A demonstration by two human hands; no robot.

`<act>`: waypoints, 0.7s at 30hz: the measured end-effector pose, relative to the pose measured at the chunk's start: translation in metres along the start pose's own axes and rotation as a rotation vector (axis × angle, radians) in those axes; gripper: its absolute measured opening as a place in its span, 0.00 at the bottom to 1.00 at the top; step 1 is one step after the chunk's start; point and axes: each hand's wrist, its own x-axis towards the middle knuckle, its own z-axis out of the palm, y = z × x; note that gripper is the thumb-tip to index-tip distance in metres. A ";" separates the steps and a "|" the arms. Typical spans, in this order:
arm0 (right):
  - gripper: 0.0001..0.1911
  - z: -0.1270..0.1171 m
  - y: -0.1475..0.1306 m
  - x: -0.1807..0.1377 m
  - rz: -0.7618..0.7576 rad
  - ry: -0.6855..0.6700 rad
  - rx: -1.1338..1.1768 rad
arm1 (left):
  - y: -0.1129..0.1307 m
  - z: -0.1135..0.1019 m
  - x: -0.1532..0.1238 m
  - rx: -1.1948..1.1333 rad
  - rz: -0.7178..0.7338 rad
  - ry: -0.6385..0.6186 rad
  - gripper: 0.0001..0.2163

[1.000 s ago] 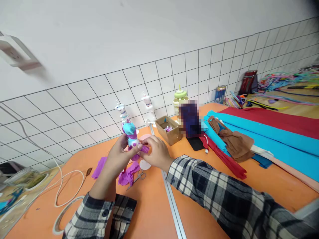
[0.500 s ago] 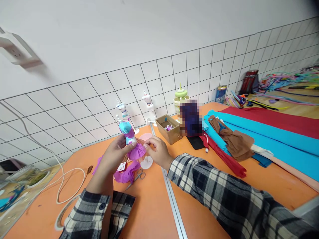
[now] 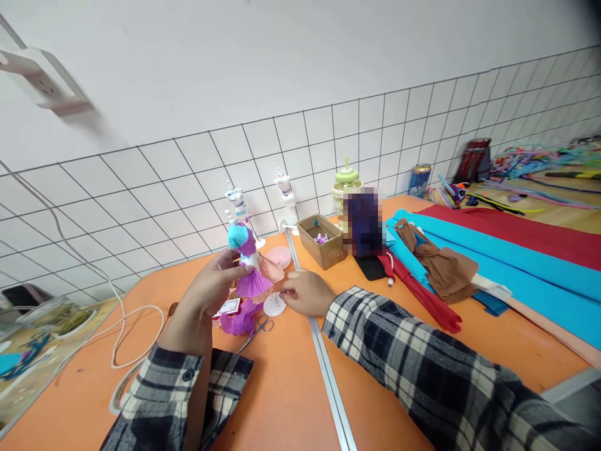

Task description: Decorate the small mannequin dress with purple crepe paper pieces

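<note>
The person's bare left hand (image 3: 209, 282) has its thumb and fingers closed about the waist of a small, white, plastic-looking dress form (image 3: 245, 248), held at a slight tilt at that hand's fingertips. Above the grip, smooth turquoise covers one side of the chest and purple wraps the other; below the thumb, a finely pleated, crinkled purple skirt (image 3: 253, 284) fans out, a pale peach layer (image 3: 272, 268) flaring beyond it to the right. The bare right hand (image 3: 307, 292) is curled just beside the hem, and whether its bent fingers pinch any of it cannot be told
</note>
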 end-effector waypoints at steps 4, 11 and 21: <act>0.13 0.003 -0.003 -0.006 -0.167 -0.242 -0.108 | 0.000 0.000 -0.004 0.062 0.028 -0.002 0.23; 0.17 -0.001 -0.006 -0.006 -0.188 -0.354 -0.296 | 0.003 -0.027 -0.028 0.487 0.048 0.385 0.31; 0.15 -0.006 -0.004 -0.011 -0.186 -0.337 -0.281 | -0.063 -0.055 -0.055 0.859 0.130 -0.020 0.10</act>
